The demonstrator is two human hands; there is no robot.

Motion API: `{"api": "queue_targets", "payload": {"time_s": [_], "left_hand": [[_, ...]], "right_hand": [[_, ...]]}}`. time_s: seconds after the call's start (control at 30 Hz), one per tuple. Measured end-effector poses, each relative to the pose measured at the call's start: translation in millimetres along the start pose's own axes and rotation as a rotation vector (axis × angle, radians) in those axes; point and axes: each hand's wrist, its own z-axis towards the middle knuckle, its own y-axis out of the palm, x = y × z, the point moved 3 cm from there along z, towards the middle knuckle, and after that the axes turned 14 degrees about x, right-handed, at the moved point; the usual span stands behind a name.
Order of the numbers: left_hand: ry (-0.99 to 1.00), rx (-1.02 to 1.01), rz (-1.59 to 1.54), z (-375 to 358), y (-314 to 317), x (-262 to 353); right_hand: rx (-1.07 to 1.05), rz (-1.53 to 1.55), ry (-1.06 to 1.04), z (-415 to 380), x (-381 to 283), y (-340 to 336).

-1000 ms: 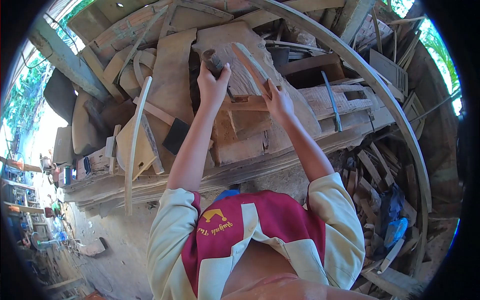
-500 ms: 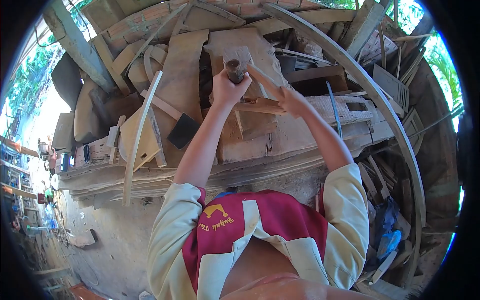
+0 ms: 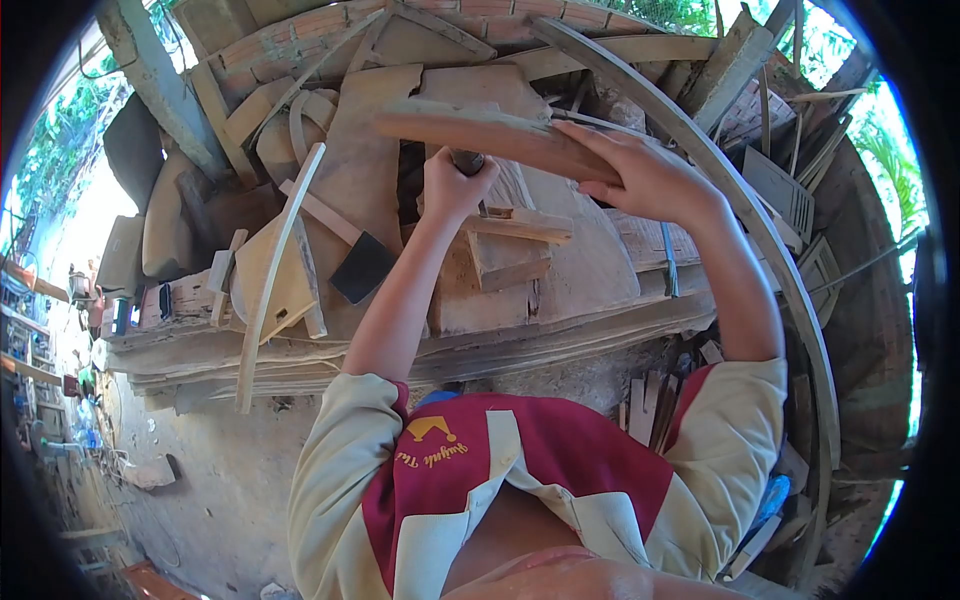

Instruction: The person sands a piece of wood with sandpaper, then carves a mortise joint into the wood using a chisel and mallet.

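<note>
My left hand [image 3: 458, 187] is closed around the upright handle of a chisel [image 3: 467, 161]; a thin dark shaft shows below the fist. The shaft meets a narrow wooden piece [image 3: 535, 228] with a cut recess, lying on a wooden block [image 3: 510, 268]. My right hand [image 3: 650, 178] grips a wooden mallet [image 3: 500, 138], raised and slightly blurred, crossing above the chisel handle. Its thumb lies under the wood and its fingers along the top. The mallet stands apart from the handle, as far as I can tell.
Stacked thick boards [image 3: 590, 275] form the work surface. A black-headed tool [image 3: 362, 268] and a pale strip [image 3: 282, 270] lie at left. A blue-green rod [image 3: 669, 258] is near my right forearm. A long curved timber [image 3: 745, 170] arches over the right side.
My right hand has lifted the mallet up off the chisel's top and moved right. My left hand stays in place with the chisel.
</note>
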Motion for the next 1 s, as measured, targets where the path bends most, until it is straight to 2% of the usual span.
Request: {"api": "queue_targets", "payload": {"time_s": [0.03,0.1,0.17,0.2,0.23,0.3,0.33,0.37,0.43,0.47,0.57,0.6,0.63,0.7,0.73,0.77,0.83,0.87,0.9,0.97,1.0], "left_hand": [[0.023,0.013,-0.027,-0.9,-1.2,1.4],[0.018,-0.003,-0.009,-2.8,-1.9,4.1],[0.013,-0.015,0.002,-0.6,-0.7,5.1],[0.014,-0.022,0.035,-0.8,0.2,3.4],[0.017,-0.028,0.069,-1.1,1.2,1.8],[0.086,-0.018,-0.001,-0.7,3.1,2.2],[0.156,-0.008,-0.069,-0.9,2.2,3.6],[0.161,-0.012,-0.064,-2.0,0.5,2.5],[-0.001,-0.04,0.0,0.3,2.1,-1.9],[-0.003,-0.043,0.0,-0.9,3.1,-2.7],[0.029,-0.016,0.04,-1.4,5.3,-1.6],[0.073,-0.015,-0.014,-1.8,6.2,2.0],[0.115,-0.014,-0.065,-3.3,5.2,4.2],[0.088,-0.002,-0.068,-2.3,3.2,-3.6],[0.066,0.017,-0.081,0.7,3.4,-5.7],[0.067,0.022,-0.08,0.5,3.7,-7.7],[0.008,-0.023,0.002,-0.1,4.6,-9.4],[0.014,-0.022,0.001,0.2,5.5,-8.3],[0.016,-0.016,-0.011,-0.6,5.8,-6.5],[0.016,-0.014,-0.019,-4.0,5.0,-4.8],[0.06,0.022,-0.043,-4.2,3.5,-2.3]], "right_hand": [[-0.191,-0.126,-0.016,-0.6,-4.3,3.5],[-0.233,-0.143,-0.004,4.1,-8.2,-14.5],[0.097,0.021,-0.195,4.3,-14.1,-31.6],[0.128,0.046,-0.104,3.5,-24.1,-36.0],[0.127,0.044,-0.106,2.4,-20.0,-29.4],[-0.091,-0.029,-0.157,-2.3,-14.9,-4.2],[-0.35,-0.121,0.153,-5.2,-8.8,1.5],[-0.344,-0.115,0.154,-4.8,-14.2,-7.4],[-0.209,-0.243,0.015,3.4,-23.3,-29.5],[-0.211,-0.243,0.018,2.6,-22.0,-27.3],[0.261,0.151,-0.231,6.0,-20.4,-21.3],[0.028,0.017,-0.178,6.8,-16.0,-8.4],[0.025,0.021,-0.179,5.9,-16.0,-7.7],[-0.373,-0.099,-0.017,5.0,-23.6,-4.1],[-0.339,-0.264,0.0,9.0,-42.8,-22.4],[-0.338,-0.263,-0.004,11.4,-40.3,-21.3],[0.118,0.079,-0.252,20.4,-48.9,-31.6],[0.049,0.067,-0.079,19.0,-48.9,-31.1],[0.052,0.065,-0.082,18.6,-45.7,-25.9],[-0.339,-0.21,0.03,9.9,-24.9,9.6],[-0.272,-0.104,-0.062,11.0,-28.9,8.2]]}}
